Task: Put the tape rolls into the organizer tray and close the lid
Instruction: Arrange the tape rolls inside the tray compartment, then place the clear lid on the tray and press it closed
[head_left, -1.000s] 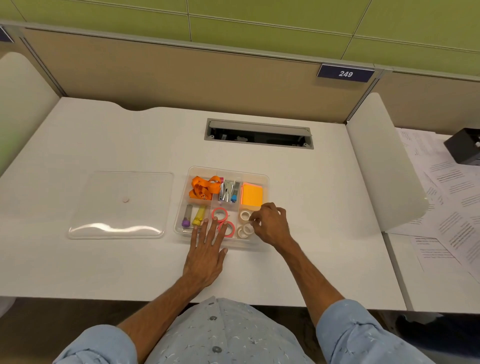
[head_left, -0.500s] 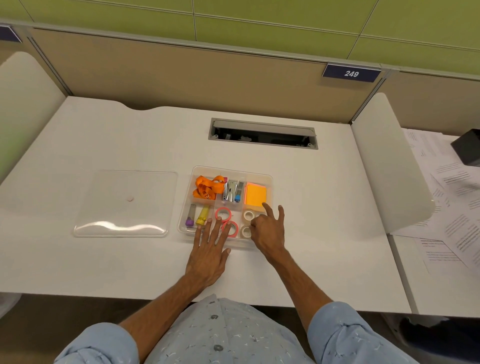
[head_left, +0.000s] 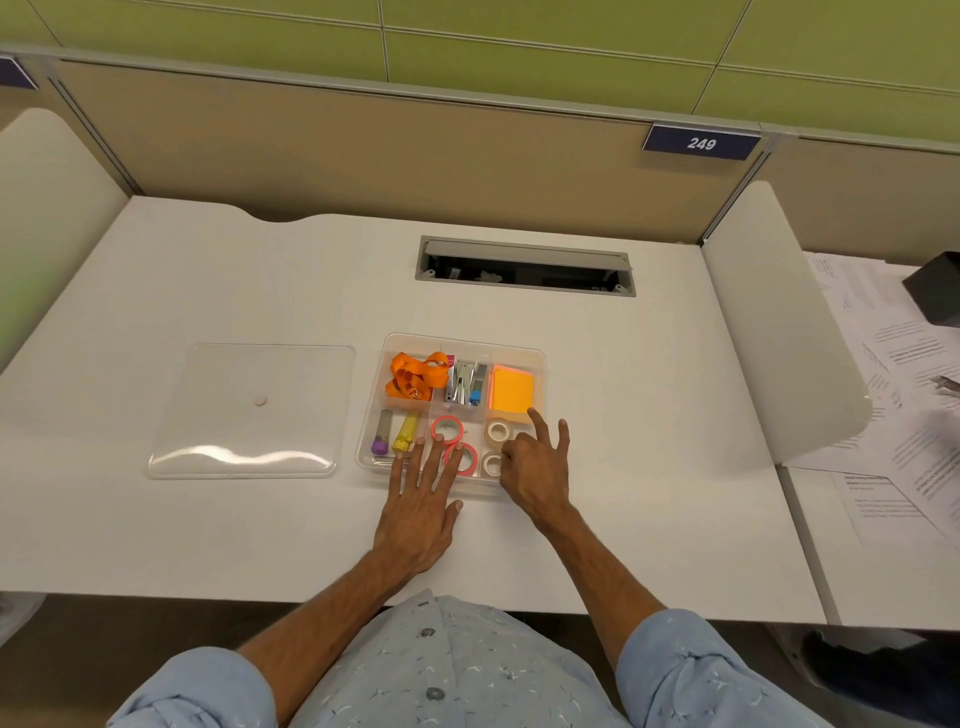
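On a white desk (head_left: 597, 395): organizer tray (head_left: 540, 358), long axis left-right, tape rolls (head_left: 448, 429) partly hidden under flat left hand (head_left: 418, 512); right hand (head_left: 535, 470) loose, gripping nothing; lid (head_left: 249, 410) lying apart.

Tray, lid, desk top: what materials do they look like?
Organizer tray: clear, slightly frosted rigid plastic; contents and desk show through its walls.
Lid: clear glossy plastic; desk shows through, bright glare streak near its front edge.
Desk: white matte surface, probably laminate; no sharp reflections. Core not visible.
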